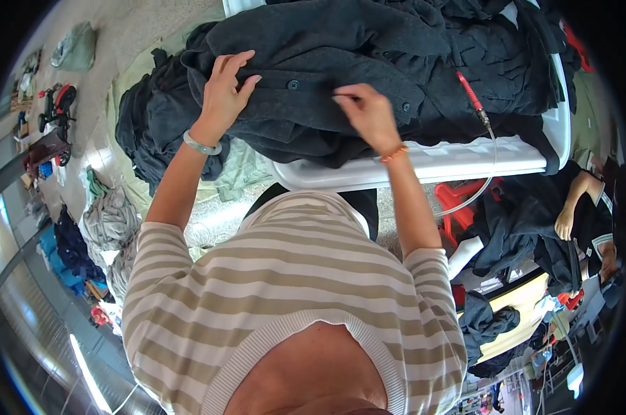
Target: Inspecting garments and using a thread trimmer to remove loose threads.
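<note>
Right hand blurred at the fingertips

Over the black cloth: two hands, left hand and right hand. At its near edge: one pale bangle, one orange bracelet. On it: two clearly visible buttons, one red-handled tool. Beneath: one white table.

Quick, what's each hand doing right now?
Left hand: open, thumb apart from the fingers, at the dark garment.
Right hand: fingers curled but blurred; can't tell if it holds anything.
</note>
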`<state>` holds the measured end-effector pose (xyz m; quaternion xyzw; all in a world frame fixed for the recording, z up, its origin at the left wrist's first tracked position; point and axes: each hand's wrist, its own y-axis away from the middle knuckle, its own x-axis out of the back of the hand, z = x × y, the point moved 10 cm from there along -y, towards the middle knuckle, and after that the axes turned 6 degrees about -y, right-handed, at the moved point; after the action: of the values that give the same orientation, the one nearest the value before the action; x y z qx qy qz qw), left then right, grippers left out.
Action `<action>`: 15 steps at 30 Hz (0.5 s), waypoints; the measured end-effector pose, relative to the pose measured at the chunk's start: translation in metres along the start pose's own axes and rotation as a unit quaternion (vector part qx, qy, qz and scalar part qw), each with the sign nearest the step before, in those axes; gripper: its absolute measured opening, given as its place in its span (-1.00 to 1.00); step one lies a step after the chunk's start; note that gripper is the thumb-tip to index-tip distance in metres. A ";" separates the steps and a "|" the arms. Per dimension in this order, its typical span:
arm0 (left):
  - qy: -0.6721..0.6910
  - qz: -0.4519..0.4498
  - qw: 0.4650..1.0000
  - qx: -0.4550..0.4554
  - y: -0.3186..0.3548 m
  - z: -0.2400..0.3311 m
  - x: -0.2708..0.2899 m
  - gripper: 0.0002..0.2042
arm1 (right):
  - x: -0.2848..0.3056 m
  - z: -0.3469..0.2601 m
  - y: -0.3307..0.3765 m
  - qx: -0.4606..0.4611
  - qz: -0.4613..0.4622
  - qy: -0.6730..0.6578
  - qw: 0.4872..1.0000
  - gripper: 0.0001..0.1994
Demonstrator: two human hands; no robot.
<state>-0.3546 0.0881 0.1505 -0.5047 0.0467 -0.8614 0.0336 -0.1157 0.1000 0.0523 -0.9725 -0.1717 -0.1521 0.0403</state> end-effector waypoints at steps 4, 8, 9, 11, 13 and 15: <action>0.023 0.009 0.998 -0.050 0.002 0.016 0.005 -0.62 | -0.060 -0.036 -0.015 0.019 -0.031 -0.083 0.996 -0.80; 0.095 -0.085 0.991 -0.031 0.008 0.009 -0.010 -0.65 | -0.079 -0.030 -0.014 -0.006 -0.101 -0.046 0.994 -0.80; 0.120 -0.139 0.983 -0.013 0.012 0.009 -0.019 -0.65 | -0.078 -0.028 -0.013 -0.006 -0.102 -0.045 0.994 -0.80; 0.088 -0.172 0.981 -0.013 0.013 0.010 -0.022 -0.66 | -0.072 -0.016 -0.011 -0.063 -0.086 -0.144 0.984 -0.81; 0.003 -0.226 0.969 -0.098 0.018 0.020 -0.033 -0.64 | -0.073 -0.008 -0.011 -0.110 -0.102 -0.204 0.967 -0.82; 0.032 -0.251 0.965 -0.063 0.016 0.018 -0.037 -0.68 | -0.076 -0.002 -0.008 -0.155 -0.118 -0.263 0.945 -0.83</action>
<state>-0.3207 0.0756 0.1250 -0.4737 -0.0267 -0.8532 -0.2168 -0.1874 0.0829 0.0312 -0.9451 -0.2636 0.0805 -0.1758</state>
